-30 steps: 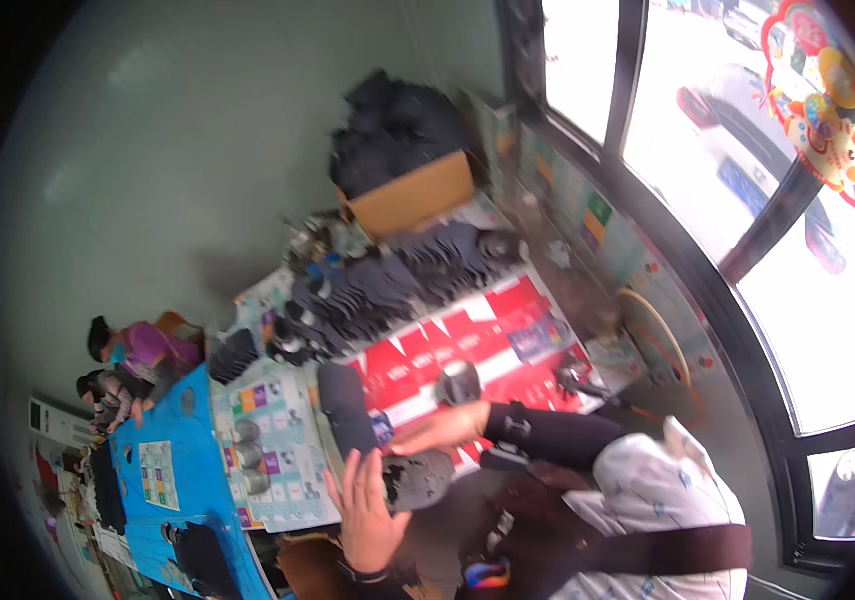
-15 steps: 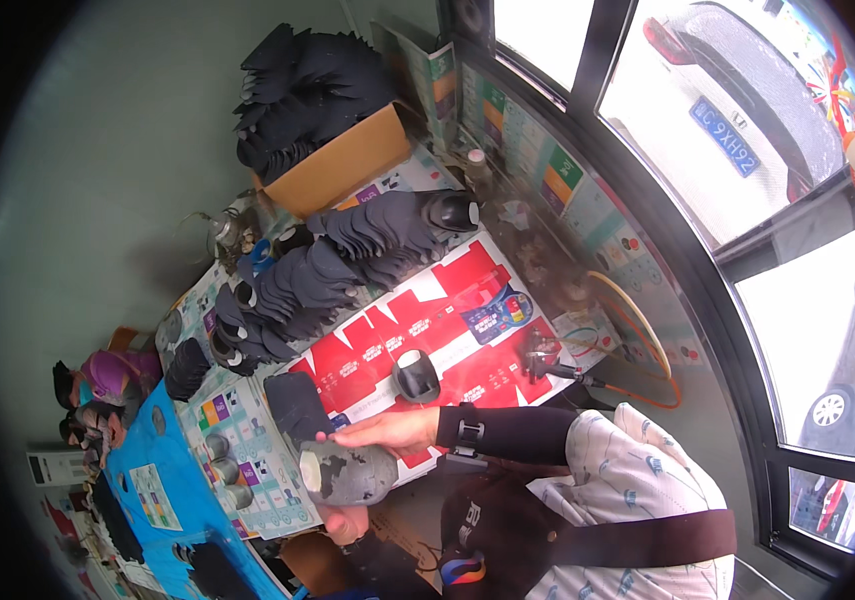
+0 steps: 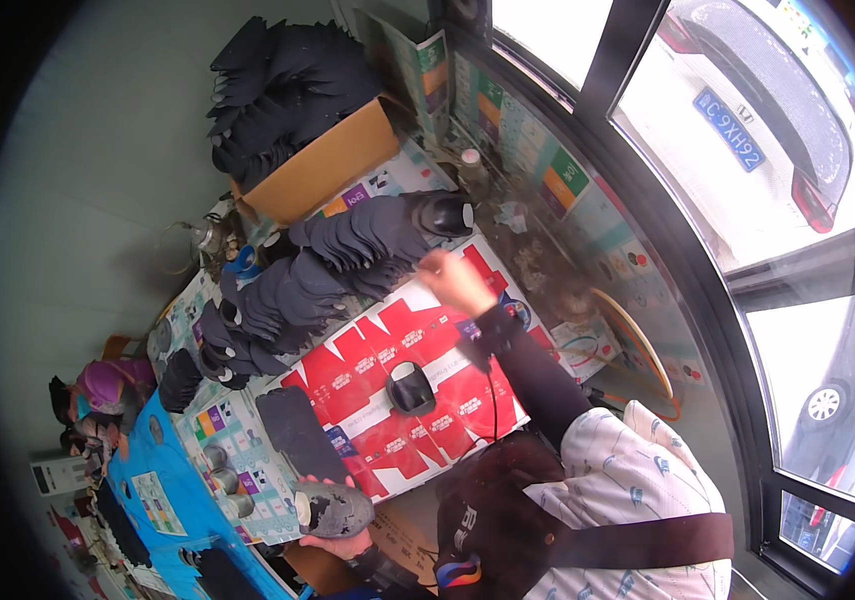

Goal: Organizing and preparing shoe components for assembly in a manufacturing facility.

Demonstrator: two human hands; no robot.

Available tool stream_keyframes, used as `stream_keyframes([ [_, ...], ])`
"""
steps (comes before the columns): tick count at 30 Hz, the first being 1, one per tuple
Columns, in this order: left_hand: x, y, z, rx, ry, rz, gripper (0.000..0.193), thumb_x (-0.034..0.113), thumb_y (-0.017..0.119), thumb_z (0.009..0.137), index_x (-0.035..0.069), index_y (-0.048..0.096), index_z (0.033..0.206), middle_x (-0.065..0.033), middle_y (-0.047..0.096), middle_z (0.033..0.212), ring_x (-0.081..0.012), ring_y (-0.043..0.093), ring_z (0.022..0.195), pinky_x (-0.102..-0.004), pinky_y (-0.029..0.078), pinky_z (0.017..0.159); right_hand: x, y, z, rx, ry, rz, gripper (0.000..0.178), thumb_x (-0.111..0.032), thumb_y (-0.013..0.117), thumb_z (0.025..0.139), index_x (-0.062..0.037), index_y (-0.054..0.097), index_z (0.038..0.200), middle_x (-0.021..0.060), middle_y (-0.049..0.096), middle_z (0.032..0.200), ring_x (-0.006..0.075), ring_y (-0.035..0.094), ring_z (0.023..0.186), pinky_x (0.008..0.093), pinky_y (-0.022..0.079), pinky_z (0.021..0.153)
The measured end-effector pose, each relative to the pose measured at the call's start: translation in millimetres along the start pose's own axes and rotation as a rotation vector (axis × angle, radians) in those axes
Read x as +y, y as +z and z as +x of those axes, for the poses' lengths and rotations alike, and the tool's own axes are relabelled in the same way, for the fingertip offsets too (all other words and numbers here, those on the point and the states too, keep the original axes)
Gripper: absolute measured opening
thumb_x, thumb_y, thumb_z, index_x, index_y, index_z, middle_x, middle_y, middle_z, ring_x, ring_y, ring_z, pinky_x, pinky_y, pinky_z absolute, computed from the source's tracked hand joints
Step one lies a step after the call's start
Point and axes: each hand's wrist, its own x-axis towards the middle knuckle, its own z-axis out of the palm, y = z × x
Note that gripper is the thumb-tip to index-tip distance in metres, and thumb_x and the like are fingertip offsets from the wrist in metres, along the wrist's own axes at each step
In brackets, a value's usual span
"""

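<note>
My left hand (image 3: 342,543) is closed around a scuffed grey rounded form (image 3: 343,511), shaped like a shoe last with a pale flat end, low over the table's near edge. My right hand (image 3: 459,287) is stretched out over the table at the near side of a row of nested dark grey shaped pieces (image 3: 357,238). Its fingertips are blurred, and whether they touch or hold a piece cannot be made out. A black rounded form (image 3: 411,388) with a white top stands on a red-and-white printed sheet (image 3: 387,350). Beside the sheet lies a flat dark grey piece (image 3: 297,430).
A cardboard box (image 3: 322,165) heaped with dark pieces stands at the back. Several grey metal cups (image 3: 237,480) sit at the left near a blue surface (image 3: 152,465). An orange hose (image 3: 647,345) loops by the window at the right.
My right hand has left the grey form and moved up and away to the dark row. The grey form has come lower and closer to me in my left hand.
</note>
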Motion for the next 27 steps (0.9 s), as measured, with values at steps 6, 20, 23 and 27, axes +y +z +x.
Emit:
stream_keyframes([
  [6, 4, -5, -3, 0.092, -0.003, 0.013, 0.113, 0.071, 0.071, 0.086, 0.011, 0.021, 0.167, -0.0072, 0.039, 0.167, -0.0306, 0.046, 0.147, -0.0631, 0.028, 0.124, 91, -12, 98, 0.324, 0.044, -0.419, 0.038, -0.007, 0.071, 0.082, -0.0059, 0.067, 0.119, 0.0175, 0.068, 0.125, 0.0411, 0.07, 0.103, 0.0504, 0.058, 0.09],
  [20, 1, 2, 1, 0.13, 0.068, 0.11, 0.11, 0.075, 0.066, 0.088, 0.012, 0.022, 0.167, -0.0089, 0.04, 0.166, -0.0299, 0.048, 0.146, -0.062, 0.038, 0.119, 108, 16, 146, 0.38, -0.042, -0.656, 0.036, -0.007, 0.064, 0.09, -0.0058, 0.059, 0.125, 0.0154, 0.058, 0.121, 0.0355, 0.072, 0.097, 0.0444, 0.062, 0.078],
  [23, 2, 4, 0, 0.115, 0.075, 0.138, 0.11, 0.076, 0.064, 0.089, 0.011, 0.021, 0.167, -0.0087, 0.041, 0.165, -0.0294, 0.048, 0.145, -0.0606, 0.039, 0.118, 107, 14, 146, 0.345, 0.004, -0.67, 0.018, -0.009, 0.065, 0.09, -0.0058, 0.06, 0.107, 0.0158, 0.058, 0.116, 0.0353, 0.072, 0.091, 0.0462, 0.062, 0.076],
  [27, 2, 6, -2, 0.123, 0.087, 0.159, 0.11, 0.077, 0.062, 0.089, 0.01, 0.021, 0.166, -0.0086, 0.041, 0.165, -0.029, 0.049, 0.144, -0.06, 0.04, 0.118, 107, 13, 147, 0.328, -0.003, -0.613, 0.027, -0.003, 0.063, 0.087, -0.0031, 0.061, 0.115, 0.0182, 0.057, 0.121, 0.0383, 0.071, 0.097, 0.0487, 0.06, 0.082],
])
